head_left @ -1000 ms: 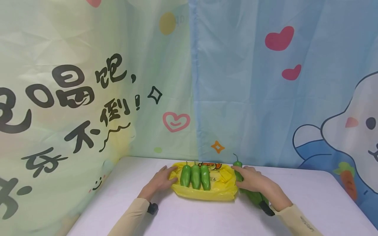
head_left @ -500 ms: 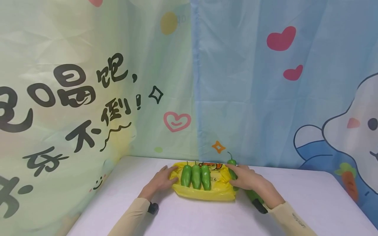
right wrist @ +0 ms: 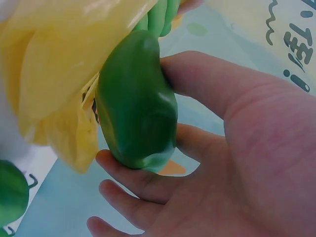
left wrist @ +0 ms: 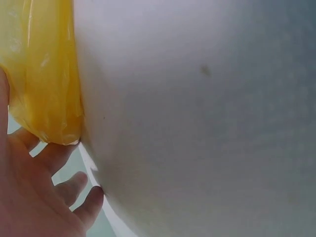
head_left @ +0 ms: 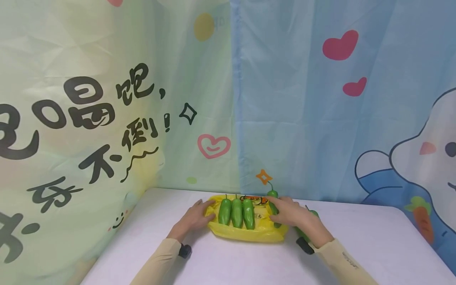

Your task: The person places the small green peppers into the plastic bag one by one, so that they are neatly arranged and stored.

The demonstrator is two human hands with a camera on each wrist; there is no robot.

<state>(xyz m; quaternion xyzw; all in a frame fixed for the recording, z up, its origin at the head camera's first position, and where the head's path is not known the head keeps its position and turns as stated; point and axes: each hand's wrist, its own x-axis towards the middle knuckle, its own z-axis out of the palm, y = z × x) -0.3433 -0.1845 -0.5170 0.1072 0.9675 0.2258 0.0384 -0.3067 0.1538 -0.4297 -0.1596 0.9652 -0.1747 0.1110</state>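
Observation:
In the head view a yellow plastic bag (head_left: 246,235) lies spread on the table, with three green peppers (head_left: 236,213) side by side in it. My left hand (head_left: 192,217) holds the bag's left end, thumb and fingers at its edge. The left wrist view has the index and middle fingers against the bag, the other fingers apart from it. My right hand (head_left: 290,213) grips another green pepper (right wrist: 138,103) between thumb and fingers, stem up, over the bag's right end. In the head view that hand covers part of this pepper.
More green peppers (head_left: 313,213) lie on the white table (head_left: 356,245) right of the bag, partly hidden by my right forearm. One pepper (right wrist: 12,195) also shows at the left edge of the right wrist view. Printed curtains (head_left: 274,118) hang behind the table.
My right hand has moved left with the pepper, from beside the bag to over its right end. More of the peppers at right is uncovered. My left hand stays at the bag.

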